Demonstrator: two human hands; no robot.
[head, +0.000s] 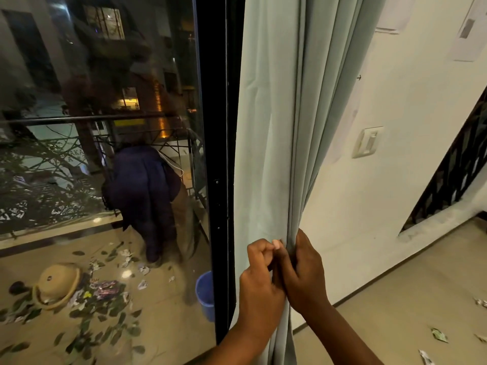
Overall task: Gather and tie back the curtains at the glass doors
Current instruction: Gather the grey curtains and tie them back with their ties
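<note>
A pale grey-green curtain [274, 122] hangs in folds beside the black frame [220, 154] of the glass door [100, 127]. Low down, both my hands meet on its gathered folds. My left hand [259, 283] has its fingers curled at the front of the bunched cloth, thumb and fingertips pinched together. My right hand [303, 275] grips the same bunch from the right side. No tie-back cord or hook shows in view.
Behind the glass a person in dark clothes [147, 201] bends over on a balcony strewn with leaves and paper scraps, near a blue bucket [207, 293] and a tan hat [56, 284]. A white wall with a switch [367, 140] and a stair railing [453, 169] stand right.
</note>
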